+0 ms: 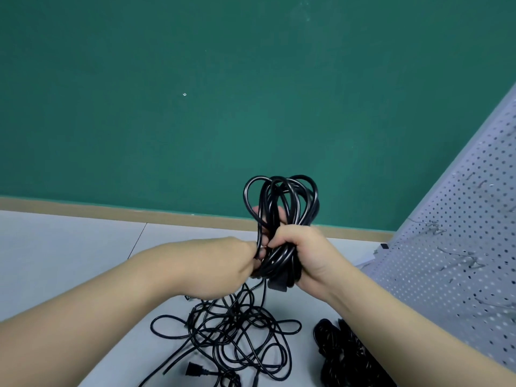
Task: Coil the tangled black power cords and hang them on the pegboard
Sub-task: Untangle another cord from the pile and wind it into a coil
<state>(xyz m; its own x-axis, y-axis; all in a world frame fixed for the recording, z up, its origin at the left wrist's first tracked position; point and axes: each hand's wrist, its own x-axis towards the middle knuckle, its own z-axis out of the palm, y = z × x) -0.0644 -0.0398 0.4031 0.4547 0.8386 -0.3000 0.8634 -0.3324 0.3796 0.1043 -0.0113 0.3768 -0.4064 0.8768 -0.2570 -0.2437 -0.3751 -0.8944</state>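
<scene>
A coiled black power cord (282,199) stands upright in front of me, its loops rising above my fists. My right hand (304,258) grips the coil round its middle. My left hand (229,269) meets it from the left, fingers curled on the coil's strands at its waist. Below, a tangled heap of black cords (234,339) lies on the white table, one plug end (192,369) showing at the front. The white pegboard (458,247) leans at the right, with metal hooks (474,262) sticking out.
A second dark bundle of cord (340,353) lies on the table (55,247) under my right forearm, close to the pegboard's foot. A green wall (195,107) with a tan strip along its base closes off the back.
</scene>
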